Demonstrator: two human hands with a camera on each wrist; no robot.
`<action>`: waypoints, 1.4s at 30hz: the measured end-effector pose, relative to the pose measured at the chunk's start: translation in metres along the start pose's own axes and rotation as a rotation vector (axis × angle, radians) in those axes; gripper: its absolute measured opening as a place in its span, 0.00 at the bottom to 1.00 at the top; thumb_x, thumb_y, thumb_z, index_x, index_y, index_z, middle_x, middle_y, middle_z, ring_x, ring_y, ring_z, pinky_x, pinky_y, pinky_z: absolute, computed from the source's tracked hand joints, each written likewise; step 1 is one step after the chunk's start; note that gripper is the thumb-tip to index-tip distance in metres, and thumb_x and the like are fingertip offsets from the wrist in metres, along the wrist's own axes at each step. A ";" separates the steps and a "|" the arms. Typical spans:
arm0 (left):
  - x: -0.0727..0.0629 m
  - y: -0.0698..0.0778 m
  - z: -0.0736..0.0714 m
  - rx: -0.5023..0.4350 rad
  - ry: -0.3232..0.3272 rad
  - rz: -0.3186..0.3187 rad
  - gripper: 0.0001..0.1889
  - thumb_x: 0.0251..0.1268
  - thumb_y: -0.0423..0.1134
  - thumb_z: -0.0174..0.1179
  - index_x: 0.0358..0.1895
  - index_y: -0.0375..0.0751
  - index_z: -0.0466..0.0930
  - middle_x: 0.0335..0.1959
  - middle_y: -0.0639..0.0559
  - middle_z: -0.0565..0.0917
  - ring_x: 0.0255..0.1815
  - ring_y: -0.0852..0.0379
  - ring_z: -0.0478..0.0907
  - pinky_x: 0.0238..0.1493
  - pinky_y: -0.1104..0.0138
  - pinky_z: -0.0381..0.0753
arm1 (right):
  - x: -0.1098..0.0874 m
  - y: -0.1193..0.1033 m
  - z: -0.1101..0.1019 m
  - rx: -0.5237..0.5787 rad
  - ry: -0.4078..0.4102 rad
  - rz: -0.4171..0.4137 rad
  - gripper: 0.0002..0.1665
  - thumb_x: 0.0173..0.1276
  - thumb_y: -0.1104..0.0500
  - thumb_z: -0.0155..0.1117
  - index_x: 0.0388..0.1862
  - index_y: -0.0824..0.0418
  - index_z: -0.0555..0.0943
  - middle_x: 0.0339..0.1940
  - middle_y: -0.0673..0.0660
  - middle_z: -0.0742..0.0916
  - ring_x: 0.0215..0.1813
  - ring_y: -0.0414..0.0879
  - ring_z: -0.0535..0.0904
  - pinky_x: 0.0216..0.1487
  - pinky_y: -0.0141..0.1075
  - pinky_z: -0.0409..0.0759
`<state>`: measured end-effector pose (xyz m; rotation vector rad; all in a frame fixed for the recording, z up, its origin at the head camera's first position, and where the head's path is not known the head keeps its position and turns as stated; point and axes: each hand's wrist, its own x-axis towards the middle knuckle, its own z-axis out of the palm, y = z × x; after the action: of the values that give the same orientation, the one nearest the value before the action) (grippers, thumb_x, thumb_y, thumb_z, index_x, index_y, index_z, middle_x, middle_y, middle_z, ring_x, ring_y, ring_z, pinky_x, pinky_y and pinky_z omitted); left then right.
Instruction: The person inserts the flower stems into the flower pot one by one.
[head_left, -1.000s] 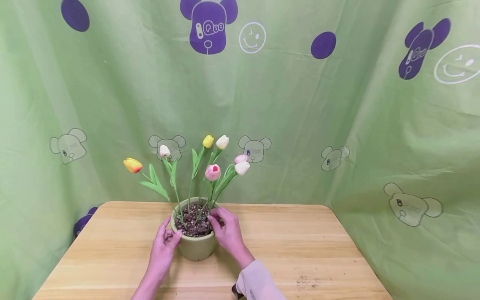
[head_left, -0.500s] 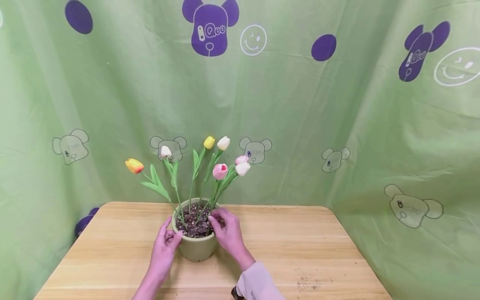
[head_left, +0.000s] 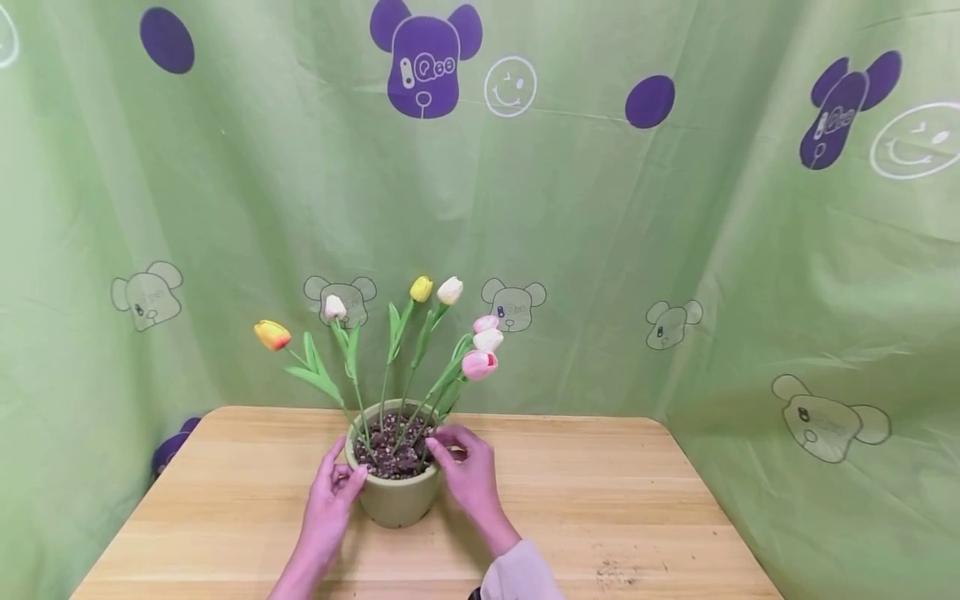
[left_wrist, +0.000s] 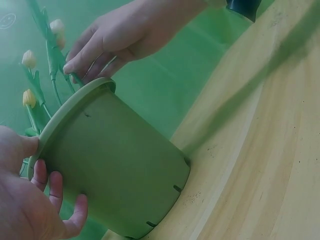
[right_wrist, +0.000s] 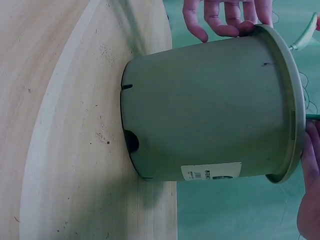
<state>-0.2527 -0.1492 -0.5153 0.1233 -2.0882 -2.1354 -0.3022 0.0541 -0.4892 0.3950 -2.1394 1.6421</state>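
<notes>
A green flowerpot (head_left: 397,504) filled with dark soil (head_left: 390,458) stands upright on the table. My left hand (head_left: 327,493) holds its rim on the left, thumb on the edge and fingers against the outer wall, as the left wrist view also shows. At the right rim my right hand (head_left: 470,477) pinches the lower green stem of a tulip, seemingly the pink tulip (head_left: 478,365) leaning right; the fingers partly hide the stem. Other artificial tulips rise from the soil: an orange-yellow tulip (head_left: 272,335) at far left, a yellow tulip (head_left: 422,289) and several white and pink ones.
The wooden table (head_left: 600,492) extends on both sides of the pot, with dark soil specks (head_left: 615,573) at the front right. A green printed curtain (head_left: 585,208) hangs behind and around it. On the pot's wall is a white label (right_wrist: 211,171).
The pink tulip has swung right and ended lower, in front of the white bloom. My right hand has shifted slightly right. My left hand stays on the rim; the whole view drifts slightly.
</notes>
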 end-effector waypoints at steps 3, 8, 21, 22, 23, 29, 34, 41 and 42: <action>0.000 0.000 0.001 0.001 0.004 -0.003 0.38 0.79 0.38 0.57 0.85 0.49 0.48 0.51 0.42 0.80 0.48 0.61 0.79 0.57 0.82 0.79 | -0.002 -0.007 -0.003 0.003 0.001 0.033 0.07 0.65 0.68 0.73 0.41 0.69 0.86 0.37 0.62 0.91 0.38 0.49 0.88 0.43 0.29 0.91; -0.001 -0.001 0.002 -0.005 0.009 -0.006 0.38 0.78 0.37 0.57 0.85 0.48 0.48 0.50 0.43 0.80 0.48 0.62 0.79 0.57 0.82 0.79 | -0.005 -0.004 -0.007 0.057 0.008 0.082 0.06 0.65 0.67 0.74 0.40 0.66 0.87 0.37 0.62 0.90 0.39 0.54 0.88 0.43 0.28 0.90; -0.001 -0.001 0.001 -0.005 0.013 -0.007 0.39 0.78 0.39 0.58 0.85 0.47 0.47 0.52 0.42 0.79 0.48 0.63 0.78 0.57 0.82 0.80 | -0.007 0.015 -0.014 0.144 -0.012 0.056 0.07 0.64 0.60 0.77 0.39 0.60 0.88 0.39 0.58 0.91 0.38 0.39 0.87 0.44 0.32 0.92; -0.001 0.000 0.001 -0.005 0.013 -0.007 0.39 0.78 0.39 0.58 0.85 0.47 0.48 0.52 0.42 0.79 0.48 0.63 0.78 0.57 0.82 0.80 | -0.007 0.014 -0.015 0.143 -0.015 0.055 0.07 0.64 0.60 0.77 0.39 0.60 0.88 0.38 0.57 0.91 0.38 0.39 0.87 0.44 0.32 0.92; -0.001 0.000 0.001 -0.005 0.013 -0.009 0.39 0.78 0.39 0.58 0.85 0.47 0.48 0.52 0.42 0.79 0.48 0.63 0.78 0.57 0.82 0.80 | -0.008 0.014 -0.015 0.140 -0.017 0.053 0.07 0.64 0.59 0.77 0.39 0.59 0.88 0.38 0.57 0.91 0.38 0.39 0.87 0.45 0.32 0.92; -0.001 0.001 0.001 0.003 0.015 -0.009 0.39 0.79 0.39 0.57 0.85 0.46 0.48 0.51 0.43 0.79 0.48 0.62 0.78 0.56 0.81 0.80 | -0.008 0.014 -0.017 0.141 -0.024 0.047 0.06 0.64 0.61 0.77 0.39 0.58 0.88 0.39 0.56 0.91 0.39 0.41 0.87 0.45 0.32 0.91; -0.001 0.001 0.001 0.007 0.009 0.000 0.39 0.79 0.39 0.58 0.85 0.45 0.47 0.51 0.42 0.80 0.48 0.62 0.78 0.56 0.80 0.81 | -0.009 0.015 -0.019 0.145 -0.011 0.069 0.06 0.63 0.63 0.77 0.39 0.59 0.89 0.40 0.56 0.91 0.39 0.40 0.87 0.45 0.32 0.91; -0.001 0.003 0.001 0.015 0.009 -0.006 0.39 0.79 0.39 0.57 0.85 0.46 0.47 0.52 0.42 0.80 0.49 0.62 0.78 0.56 0.81 0.80 | -0.009 0.014 -0.019 0.123 -0.019 0.067 0.06 0.63 0.63 0.77 0.39 0.57 0.89 0.40 0.55 0.91 0.40 0.39 0.86 0.46 0.31 0.91; -0.001 0.003 0.001 0.016 0.008 -0.006 0.39 0.79 0.39 0.57 0.85 0.46 0.47 0.52 0.42 0.80 0.49 0.62 0.78 0.57 0.81 0.80 | -0.008 0.013 -0.019 0.112 -0.024 0.048 0.05 0.64 0.62 0.76 0.38 0.57 0.89 0.39 0.54 0.91 0.40 0.40 0.87 0.46 0.31 0.91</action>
<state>-0.2520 -0.1484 -0.5128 0.1406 -2.1031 -2.1187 -0.2980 0.0760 -0.4999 0.4017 -2.0949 1.7982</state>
